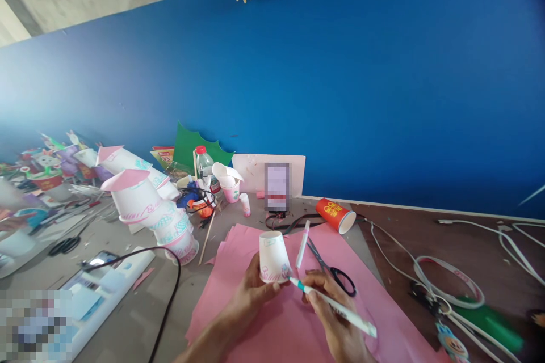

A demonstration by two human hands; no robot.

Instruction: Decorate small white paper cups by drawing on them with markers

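An upside-down white paper cup [273,252] with pink and teal drawing near its rim is held by my left hand [255,289], whose fingers wrap its lower left side. My right hand [330,300] grips a white marker [340,311] with a teal tip. That tip points at the cup's lower right edge; whether it touches, I cannot tell. Under both hands lies pink paper [272,323]. Just beyond my right hand are black-handled scissors [336,275] and a second white marker [303,244].
Stacked decorated cups with pink cone tops [136,195] lean at the left. A red paper cup [335,215] lies on its side behind the paper. Further back stand a bottle [204,164] and a phone [277,186]. White cables [451,283] and a black cord [170,300] cross the table.
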